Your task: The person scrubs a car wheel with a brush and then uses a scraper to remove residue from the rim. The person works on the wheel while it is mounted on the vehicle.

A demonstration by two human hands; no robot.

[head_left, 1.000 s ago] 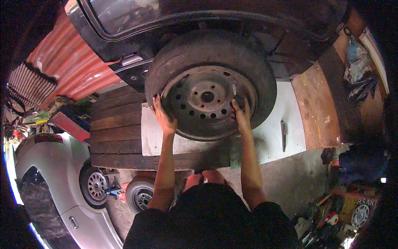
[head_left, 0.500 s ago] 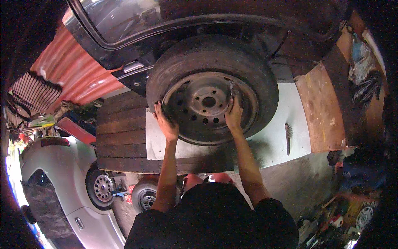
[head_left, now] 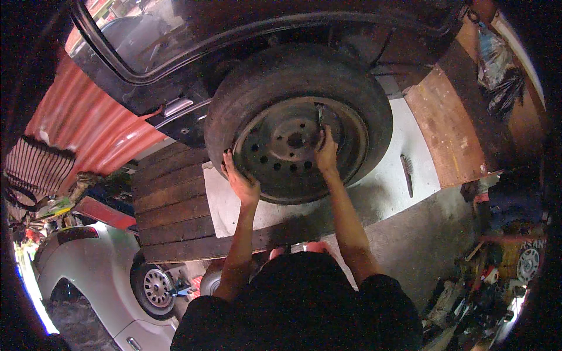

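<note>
A dusty car wheel (head_left: 275, 138), a dark tyre on a steel rim with round holes, leans against a dark vehicle body. My left hand (head_left: 241, 182) grips its lower left edge, fingers along the tyre and thumb toward the rim. Inside the rim, right of the hub hole, my right hand (head_left: 326, 151) is closed around a slim tool (head_left: 320, 114) with a pale metal tip; most of the handle is hidden. To the right, a wire brush (head_left: 407, 174) lies on a white board (head_left: 380, 190) under the wheel.
Wooden planks (head_left: 170, 196) lie left of the board, and a brown panel (head_left: 446, 128) right of it. Behind the planks stands red corrugated sheeting (head_left: 96, 126). A silver car (head_left: 105, 275) is at lower left. Assorted clutter (head_left: 468, 292) fills the lower right.
My right hand and the tool have shifted slightly up and left within the rim. My left hand stays at the wheel's lower left edge. The whole view has tilted a little.
</note>
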